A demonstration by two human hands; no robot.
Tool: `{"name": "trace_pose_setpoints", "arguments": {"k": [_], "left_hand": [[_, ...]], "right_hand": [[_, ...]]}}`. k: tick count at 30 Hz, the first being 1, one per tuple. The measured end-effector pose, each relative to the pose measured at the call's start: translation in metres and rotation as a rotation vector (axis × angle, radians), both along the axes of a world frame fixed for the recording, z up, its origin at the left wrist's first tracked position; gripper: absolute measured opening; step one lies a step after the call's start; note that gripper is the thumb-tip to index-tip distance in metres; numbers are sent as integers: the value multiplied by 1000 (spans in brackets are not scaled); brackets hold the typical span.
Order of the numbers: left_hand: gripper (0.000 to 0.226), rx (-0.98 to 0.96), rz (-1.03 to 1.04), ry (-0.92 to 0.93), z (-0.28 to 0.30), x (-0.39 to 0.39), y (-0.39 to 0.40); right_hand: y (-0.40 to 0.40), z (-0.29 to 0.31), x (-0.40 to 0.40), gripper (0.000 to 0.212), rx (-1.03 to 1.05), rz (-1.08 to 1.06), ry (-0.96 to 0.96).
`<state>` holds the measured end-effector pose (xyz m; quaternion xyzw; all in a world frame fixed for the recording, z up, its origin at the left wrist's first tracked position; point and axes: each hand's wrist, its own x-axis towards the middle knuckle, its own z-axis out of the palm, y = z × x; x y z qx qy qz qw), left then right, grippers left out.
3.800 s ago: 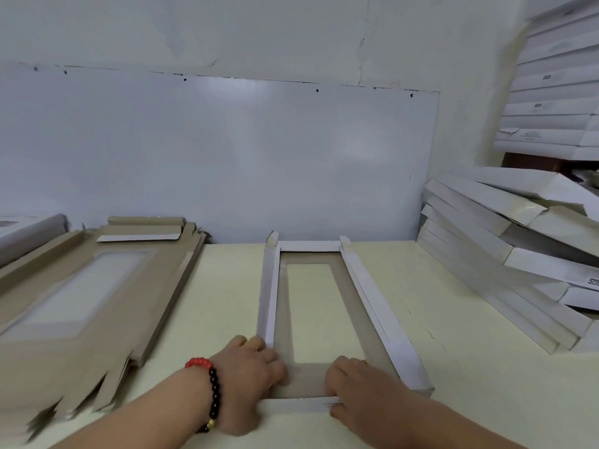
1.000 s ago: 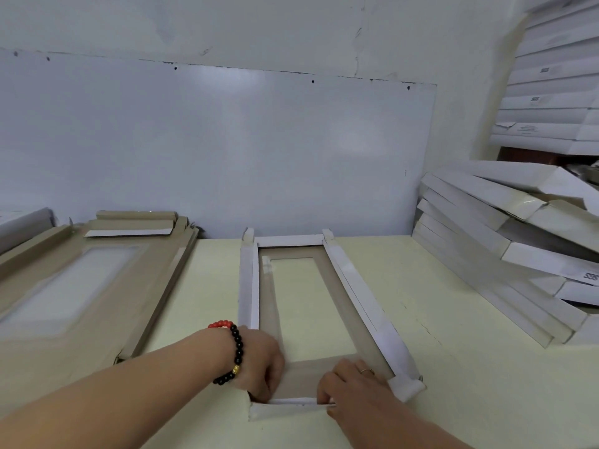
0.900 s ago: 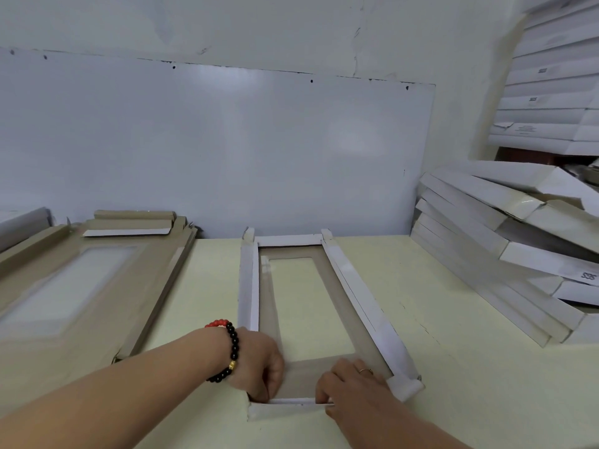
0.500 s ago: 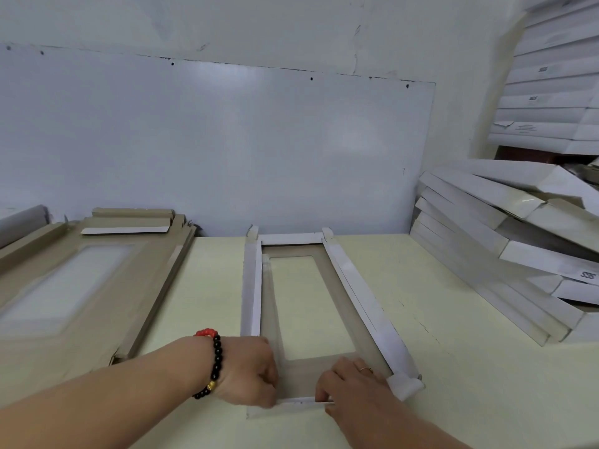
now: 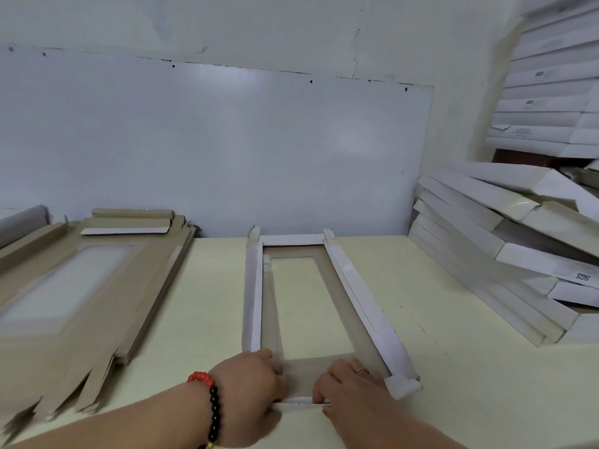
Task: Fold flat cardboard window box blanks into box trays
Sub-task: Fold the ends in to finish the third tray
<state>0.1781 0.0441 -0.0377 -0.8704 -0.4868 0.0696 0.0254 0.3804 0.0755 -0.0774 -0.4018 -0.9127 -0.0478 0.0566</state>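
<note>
Both hands [image 5: 249,387] [image 5: 348,388] grip the box tray's [image 5: 363,303] near wall.

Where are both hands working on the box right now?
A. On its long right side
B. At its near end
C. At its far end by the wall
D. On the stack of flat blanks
B: the left hand and right hand both grip the near end wall of the box, close to the camera.

Half-folded window box blank [image 5: 324,303] lies lengthwise, white walls raised.
</note>
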Motion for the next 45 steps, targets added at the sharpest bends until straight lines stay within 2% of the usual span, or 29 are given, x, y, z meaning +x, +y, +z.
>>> {"name": "trace_pose_setpoints", "arguments": {"k": [2, 3, 5, 8, 11, 13, 16, 18, 19, 21, 22, 25, 27, 30, 35, 37, 41, 45], "left_hand": [[24, -29, 54, 44, -8, 10, -1], [27, -46, 67, 59, -11, 13, 0], [28, -61, 68, 55, -12, 15, 0], [28, -57, 82, 43, -10, 8, 1], [31, -74, 156, 34, -7, 9, 0], [31, -14, 176, 70, -5, 20, 2], [40, 122, 96, 18, -14, 50, 2], [27, 125, 45, -17, -7, 67, -2], [20, 176, 13, -21, -6, 71, -2], [28, 138, 37, -79, -15, 70, 3], [32, 112, 43, -44, -21, 67, 7], [29, 136, 83, -77, -25, 60, 14], [29, 110, 75, -129, -27, 57, 15], [31, 108, 40, -79, -26, 57, 15], [27, 173, 64, -132, -27, 58, 13], [36, 224, 88, -147, -28, 64, 12], [41, 382, -22, -132, -33, 79, 16], [52, 245, 36, -165, -35, 90, 21]], "right_hand": [[-2, 12, 6, 30, -34, 18, 70], [2, 16, 10, 26, -119, 74, 77], [12, 28, 26, 34, -209, 198, 21], [26, 49, 53, 32, -119, 152, -134], [32, 54, 70, 21, -73, 139, -144], [27, 47, 67, 17, 33, 147, -187], [17, 35, 48, 27, 127, 172, -141], [12, 35, 40, 28, 89, 213, -102], [12, 42, 38, 31, 28, 188, -74], [24, 57, 47, 27, -230, 197, -11], [30, 63, 55, 28, -341, 195, 31], [46, 73, 73, 61, -458, 123, -102], [53, 74, 70, 64, -381, 126, -194], [59, 72, 65, 59, -290, 161, -157], [57, 74, 72, 24, -335, 179, -116], [55, 74, 73, 19, -348, 204, -90], [50, 75, 67, 16, -321, 214, -93], [50, 80, 55, 13, -290, 256, -232]]}}
